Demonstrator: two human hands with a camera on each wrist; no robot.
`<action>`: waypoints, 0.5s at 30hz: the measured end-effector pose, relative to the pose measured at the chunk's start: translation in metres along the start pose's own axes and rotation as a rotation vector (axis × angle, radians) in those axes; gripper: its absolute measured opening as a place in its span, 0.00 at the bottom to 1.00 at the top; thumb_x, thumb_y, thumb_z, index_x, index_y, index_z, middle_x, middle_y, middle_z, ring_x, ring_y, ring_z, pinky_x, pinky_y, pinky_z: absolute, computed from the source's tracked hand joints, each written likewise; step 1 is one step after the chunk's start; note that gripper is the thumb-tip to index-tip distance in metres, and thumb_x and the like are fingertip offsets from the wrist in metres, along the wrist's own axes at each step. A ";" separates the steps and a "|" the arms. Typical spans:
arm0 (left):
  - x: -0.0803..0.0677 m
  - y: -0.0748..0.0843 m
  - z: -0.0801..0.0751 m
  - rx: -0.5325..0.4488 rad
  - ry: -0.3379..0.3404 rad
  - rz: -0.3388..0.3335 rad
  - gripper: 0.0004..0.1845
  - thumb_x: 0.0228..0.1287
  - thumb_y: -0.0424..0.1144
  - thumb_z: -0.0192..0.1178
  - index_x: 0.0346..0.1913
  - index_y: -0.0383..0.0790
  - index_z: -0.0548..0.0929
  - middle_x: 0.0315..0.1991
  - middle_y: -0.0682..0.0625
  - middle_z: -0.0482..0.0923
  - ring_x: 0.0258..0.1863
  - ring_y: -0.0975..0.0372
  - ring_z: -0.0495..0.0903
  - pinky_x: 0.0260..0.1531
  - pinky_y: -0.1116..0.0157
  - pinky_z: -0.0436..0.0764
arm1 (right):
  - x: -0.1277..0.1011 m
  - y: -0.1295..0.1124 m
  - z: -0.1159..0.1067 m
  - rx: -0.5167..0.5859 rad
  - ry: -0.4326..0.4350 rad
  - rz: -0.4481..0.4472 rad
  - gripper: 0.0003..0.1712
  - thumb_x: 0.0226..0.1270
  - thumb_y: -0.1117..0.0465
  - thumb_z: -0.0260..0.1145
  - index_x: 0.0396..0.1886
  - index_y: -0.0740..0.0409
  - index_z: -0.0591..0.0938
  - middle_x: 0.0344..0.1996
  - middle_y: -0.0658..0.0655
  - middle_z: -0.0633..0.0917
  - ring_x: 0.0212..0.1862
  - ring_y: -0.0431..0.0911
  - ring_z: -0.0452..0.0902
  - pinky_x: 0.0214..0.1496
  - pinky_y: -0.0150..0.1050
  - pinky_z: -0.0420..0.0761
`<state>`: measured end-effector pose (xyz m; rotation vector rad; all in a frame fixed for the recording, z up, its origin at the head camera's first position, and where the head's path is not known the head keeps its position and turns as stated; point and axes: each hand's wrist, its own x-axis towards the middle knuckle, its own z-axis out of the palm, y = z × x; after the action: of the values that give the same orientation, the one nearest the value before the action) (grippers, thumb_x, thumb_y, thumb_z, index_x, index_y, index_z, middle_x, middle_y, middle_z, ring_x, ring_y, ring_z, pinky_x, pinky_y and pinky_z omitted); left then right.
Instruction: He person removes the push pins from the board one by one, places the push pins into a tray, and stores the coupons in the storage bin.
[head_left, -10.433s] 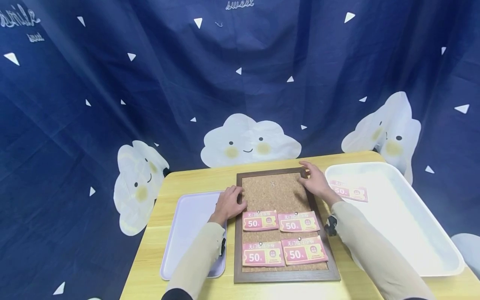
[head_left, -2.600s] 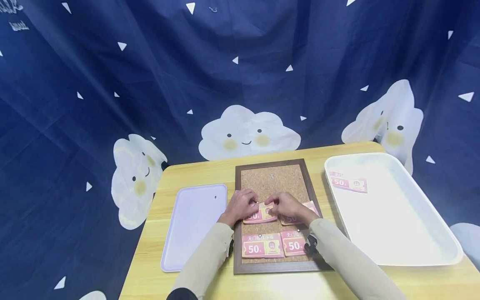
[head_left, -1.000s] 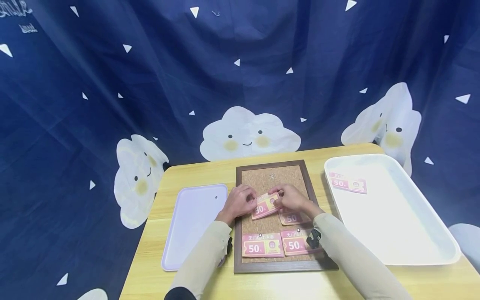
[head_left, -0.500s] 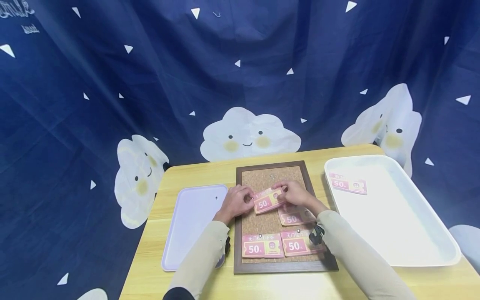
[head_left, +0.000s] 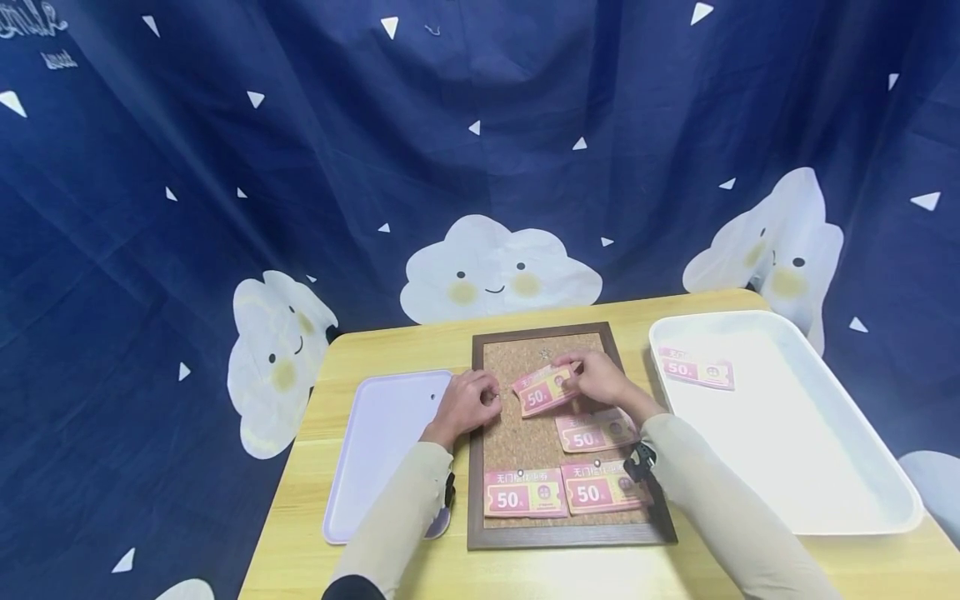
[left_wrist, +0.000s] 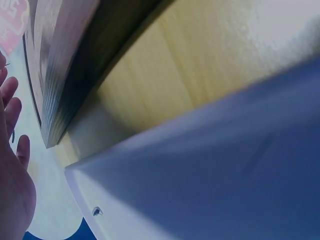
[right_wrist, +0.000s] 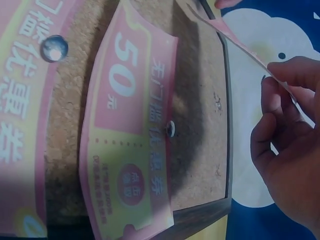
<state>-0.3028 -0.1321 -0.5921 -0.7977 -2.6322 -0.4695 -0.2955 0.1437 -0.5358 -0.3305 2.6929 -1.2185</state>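
My right hand (head_left: 602,379) pinches the right end of a pink and yellow coupon (head_left: 542,392), tilted and raised above the corkboard (head_left: 521,446). In the right wrist view the coupon appears edge-on between thumb and fingers (right_wrist: 295,75). Left of it, my left hand (head_left: 467,404) is over the board's left edge. Its fingertips pinch a thumbtack (left_wrist: 6,64), of which only the thin point shows. Below the raised coupon, another coupon (head_left: 588,433) stays pinned by a tack (right_wrist: 171,129). Two more pinned coupons (head_left: 522,498) lie side by side along the board's lower part.
A lavender tray (head_left: 375,433) is left of the board, with one tack (left_wrist: 97,211) in it. On the right stands a white tray (head_left: 795,433) holding a coupon (head_left: 697,371). Several tacks (head_left: 545,353) cluster near the board's top. Behind the table hangs a blue curtain (head_left: 525,100).
The coupon has come off its place in the board's left middle and moved up and right in my right hand. My left hand has drawn away from it leftward, pinching the tack.
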 end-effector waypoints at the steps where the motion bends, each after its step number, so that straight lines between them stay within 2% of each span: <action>1: 0.000 0.000 0.000 -0.001 -0.011 -0.010 0.05 0.40 0.46 0.58 0.25 0.56 0.77 0.35 0.64 0.79 0.32 0.68 0.72 0.35 0.65 0.70 | 0.000 0.000 -0.001 -0.001 0.008 0.002 0.23 0.47 0.62 0.67 0.48 0.48 0.79 0.36 0.52 0.81 0.31 0.43 0.75 0.33 0.35 0.74; 7: 0.001 0.000 -0.002 -0.001 -0.021 -0.026 0.05 0.40 0.47 0.58 0.26 0.55 0.78 0.34 0.63 0.78 0.32 0.67 0.72 0.34 0.65 0.70 | 0.001 0.002 -0.004 -0.001 0.038 0.009 0.21 0.51 0.61 0.65 0.48 0.48 0.79 0.36 0.53 0.82 0.31 0.43 0.76 0.32 0.35 0.75; 11: 0.000 -0.001 -0.004 -0.005 0.000 -0.009 0.05 0.40 0.46 0.58 0.25 0.54 0.78 0.33 0.63 0.79 0.31 0.67 0.72 0.32 0.65 0.69 | 0.001 0.003 -0.008 -0.023 0.071 -0.025 0.20 0.51 0.63 0.65 0.47 0.51 0.79 0.41 0.56 0.82 0.32 0.44 0.77 0.32 0.35 0.75; 15: -0.002 -0.004 -0.006 0.005 0.010 -0.003 0.06 0.41 0.46 0.58 0.25 0.53 0.79 0.34 0.62 0.79 0.34 0.66 0.74 0.33 0.64 0.69 | 0.001 0.004 -0.012 -0.046 0.091 -0.022 0.19 0.52 0.62 0.64 0.47 0.50 0.79 0.45 0.57 0.80 0.36 0.46 0.77 0.34 0.35 0.75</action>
<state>-0.3023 -0.1388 -0.5884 -0.7878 -2.6253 -0.4662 -0.3001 0.1546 -0.5317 -0.3194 2.8048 -1.2074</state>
